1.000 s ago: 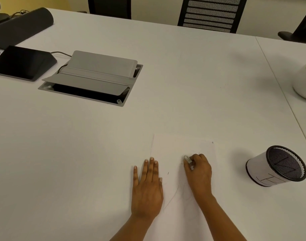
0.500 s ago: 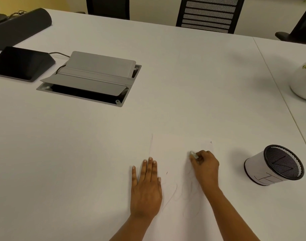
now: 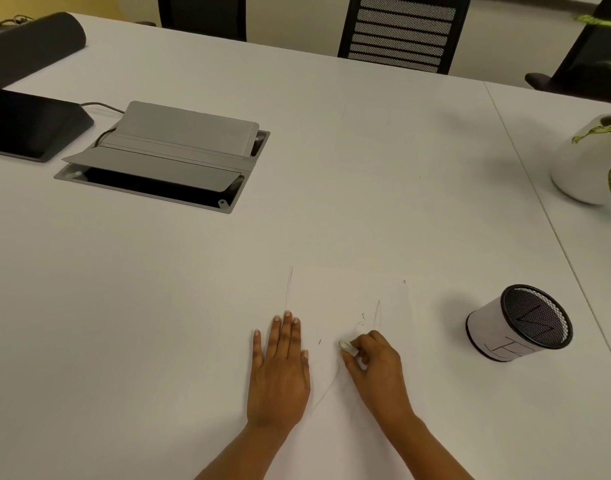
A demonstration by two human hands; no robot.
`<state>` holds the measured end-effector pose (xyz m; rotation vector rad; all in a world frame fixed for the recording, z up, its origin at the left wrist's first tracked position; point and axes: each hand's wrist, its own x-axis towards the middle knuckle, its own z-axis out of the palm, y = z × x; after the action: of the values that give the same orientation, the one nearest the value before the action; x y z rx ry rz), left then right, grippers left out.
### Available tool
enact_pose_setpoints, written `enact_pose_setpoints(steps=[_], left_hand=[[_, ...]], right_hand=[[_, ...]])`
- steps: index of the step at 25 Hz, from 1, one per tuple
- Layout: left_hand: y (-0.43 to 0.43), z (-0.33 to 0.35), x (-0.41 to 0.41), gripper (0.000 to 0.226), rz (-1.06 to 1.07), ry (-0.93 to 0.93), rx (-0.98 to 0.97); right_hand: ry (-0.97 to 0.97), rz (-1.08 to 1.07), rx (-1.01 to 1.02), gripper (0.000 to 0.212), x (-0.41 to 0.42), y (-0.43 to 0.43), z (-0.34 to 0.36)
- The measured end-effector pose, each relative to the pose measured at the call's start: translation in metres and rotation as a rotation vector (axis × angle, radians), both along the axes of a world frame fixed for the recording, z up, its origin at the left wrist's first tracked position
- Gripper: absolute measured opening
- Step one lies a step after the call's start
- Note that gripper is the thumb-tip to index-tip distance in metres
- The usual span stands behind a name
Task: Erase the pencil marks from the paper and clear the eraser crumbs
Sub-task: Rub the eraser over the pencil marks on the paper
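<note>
A white sheet of paper [image 3: 345, 292] lies on the white table near the front edge, barely distinct from the tabletop. Faint pencil marks [image 3: 376, 313] run across it, above and below my right hand. My left hand [image 3: 280, 368] lies flat, fingers together, on the paper's left edge. My right hand [image 3: 375, 368] is closed around a small white eraser [image 3: 347, 346], whose tip presses on the paper between the two hands. A few dark specks, perhaps crumbs, sit near the marks [image 3: 363, 317].
A black mesh pen cup [image 3: 515, 323] with a white paper wrap stands to the right. A white plant pot [image 3: 581, 161] is at the far right. A grey open cable box [image 3: 165, 157] and a black tablet [image 3: 27, 123] sit at the back left. Chairs line the far edge.
My right hand went up and to the right with the eraser, then came back down and left toward my left hand. The left hand has stayed flat in place.
</note>
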<state>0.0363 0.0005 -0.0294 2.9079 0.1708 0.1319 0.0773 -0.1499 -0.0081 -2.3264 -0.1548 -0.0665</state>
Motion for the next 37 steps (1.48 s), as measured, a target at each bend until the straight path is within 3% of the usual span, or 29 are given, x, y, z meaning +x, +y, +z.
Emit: enact_pose_setpoints(steps=[10,17,20,25,32,37], left_hand=[[-0.017,0.002,0.011,0.056,0.007,-0.089,-0.071],[-0.019,-0.002,0.009,0.059,-0.018,-0.015,-0.039],[-0.021,-0.002,0.009,0.054,-0.018,-0.011,-0.041],[-0.021,-0.006,0.009,0.049,-0.028,0.002,-0.032],[-0.021,-0.007,0.01,0.049,-0.023,-0.008,-0.005],[-0.022,-0.009,0.01,0.049,-0.026,-0.017,0.009]], right_hand=[[0.195,-0.116,0.157,0.018,-0.014,0.01,0.012],[0.291,-0.233,0.416,0.012,-0.019,-0.001,0.02],[0.205,-0.239,0.342,0.007,-0.019,-0.007,0.021],[-0.037,0.108,-0.038,0.006,-0.024,0.0,0.008],[-0.008,-0.069,-0.046,0.014,0.024,-0.002,0.017],[-0.027,0.108,-0.088,0.014,-0.022,0.003,0.012]])
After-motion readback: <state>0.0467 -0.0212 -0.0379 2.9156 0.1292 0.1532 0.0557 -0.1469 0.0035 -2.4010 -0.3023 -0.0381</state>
